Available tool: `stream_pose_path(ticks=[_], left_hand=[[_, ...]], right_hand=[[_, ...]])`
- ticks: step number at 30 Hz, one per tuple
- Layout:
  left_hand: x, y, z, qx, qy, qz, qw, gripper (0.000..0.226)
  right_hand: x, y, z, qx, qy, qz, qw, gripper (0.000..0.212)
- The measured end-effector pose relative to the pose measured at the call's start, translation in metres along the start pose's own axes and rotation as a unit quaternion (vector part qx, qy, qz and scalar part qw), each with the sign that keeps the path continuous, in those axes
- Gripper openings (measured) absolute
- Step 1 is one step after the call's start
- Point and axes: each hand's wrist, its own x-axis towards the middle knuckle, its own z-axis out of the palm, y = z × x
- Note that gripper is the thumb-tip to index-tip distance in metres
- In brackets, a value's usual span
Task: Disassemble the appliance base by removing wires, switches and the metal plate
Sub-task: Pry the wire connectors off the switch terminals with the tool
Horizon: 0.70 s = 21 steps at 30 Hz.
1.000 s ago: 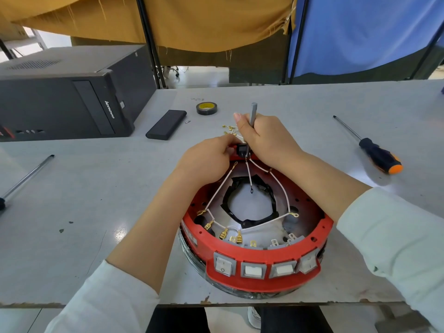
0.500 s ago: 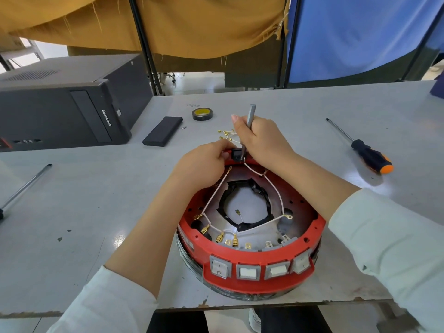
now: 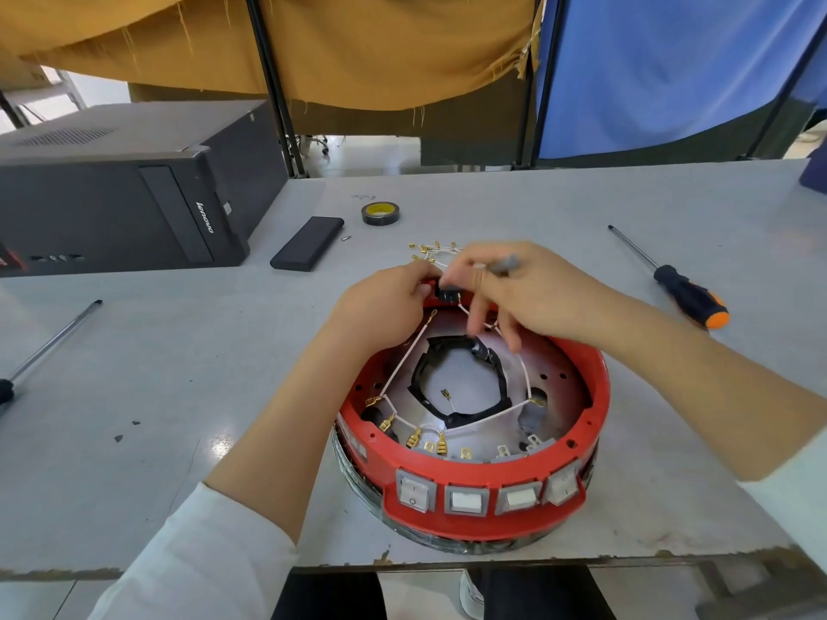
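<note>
sitting at the table edge (image 3: 179, 507), red appliance base (image 3: 474, 494). left hand (image 3: 380, 302) pinching its far rim by a black part (image 3: 447, 294); right hand (image 3: 532, 297) gripping a grey tool (image 3: 505, 263), fingers spreading. looking rigid; wires (image 3: 405, 351) limp, best pulling at brass terminals.

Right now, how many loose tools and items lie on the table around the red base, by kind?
Screwdrivers: 2, one orange-handled, one at the left edge
Tape rolls: 1
Black flat cases: 1
Computer towers: 1
Removed wire bundles: 1
Total: 6
</note>
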Motion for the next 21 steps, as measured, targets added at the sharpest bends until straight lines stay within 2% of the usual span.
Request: stream_pose_path(ticks=[4, 8, 13, 16, 21], left_hand=[[0.001, 0.0, 0.001, -0.001, -0.001, -0.002, 1.0, 0.032], [-0.001, 0.0, 0.001, -0.002, 0.002, -0.004, 1.0, 0.033], [-0.002, 0.002, 0.0, 0.003, 0.002, 0.0, 1.0, 0.033], [-0.002, 0.002, 0.001, 0.006, 0.003, -0.001, 1.0, 0.034], [-0.003, 0.002, 0.001, 0.003, 0.003, -0.002, 1.0, 0.034]], right_hand=[[-0.014, -0.006, 0.021, -0.191, -0.091, 0.032, 0.977, 0.009], [-0.014, -0.012, 0.043, -0.36, -0.123, 0.052, 0.923, 0.025], [-0.005, -0.014, 0.055, -0.371, -0.19, 0.123, 0.901, 0.022], [-0.001, -0.015, 0.057, -0.365, -0.207, 0.146, 0.896, 0.006], [-0.007, -0.016, 0.057, -0.367, -0.184, 0.131, 0.902, 0.016]])
